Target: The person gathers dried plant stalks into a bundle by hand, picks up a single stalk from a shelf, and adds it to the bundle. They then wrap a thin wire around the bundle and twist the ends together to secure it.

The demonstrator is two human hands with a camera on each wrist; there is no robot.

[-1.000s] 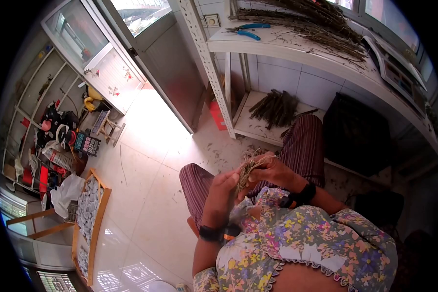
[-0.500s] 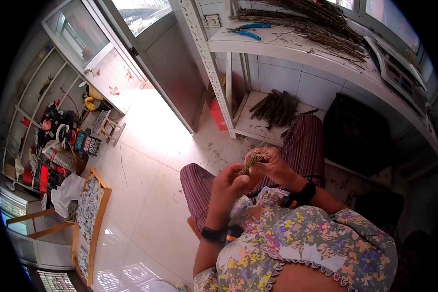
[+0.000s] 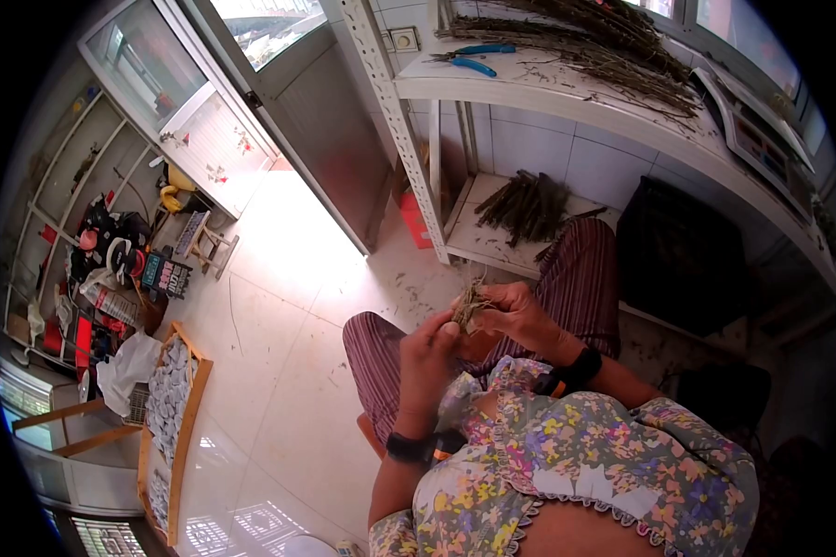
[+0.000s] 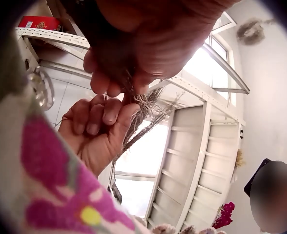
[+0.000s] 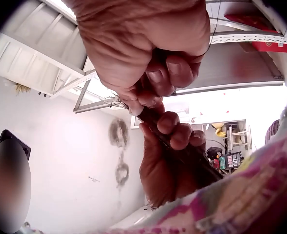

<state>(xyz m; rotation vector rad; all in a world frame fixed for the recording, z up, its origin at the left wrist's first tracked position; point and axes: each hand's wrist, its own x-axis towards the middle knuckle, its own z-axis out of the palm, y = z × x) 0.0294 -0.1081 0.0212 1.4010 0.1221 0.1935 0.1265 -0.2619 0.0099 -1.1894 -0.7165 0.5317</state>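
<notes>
Both hands meet over the seated person's lap in the head view, on a small bundle of dry, thin brown stems (image 3: 472, 308). My left hand (image 3: 425, 357) grips the bundle's lower part; in the right wrist view, its fingers (image 5: 180, 136) curl round a dark, stick-like length. From the other side, my right hand (image 3: 522, 323) pinches the wispy end between thumb and fingers. Frayed stem ends (image 4: 150, 103) stick out past the right hand's thumb in the left wrist view. The fingers hide much of the bundle.
Long dry stems (image 3: 585, 56) and blue-handled pliers (image 3: 478, 58) lie on the upper shelf. Below sit short dark bundles (image 3: 525, 206) and a black crate (image 3: 683, 255). A wood-framed tray (image 3: 198, 399) stands at left, and plant bits (image 3: 418, 295) litter the floor.
The right hand has shifted slightly left and its grip on the stems has changed. The left fingers have moved round the bundle, whose wispy end now points more upward.
</notes>
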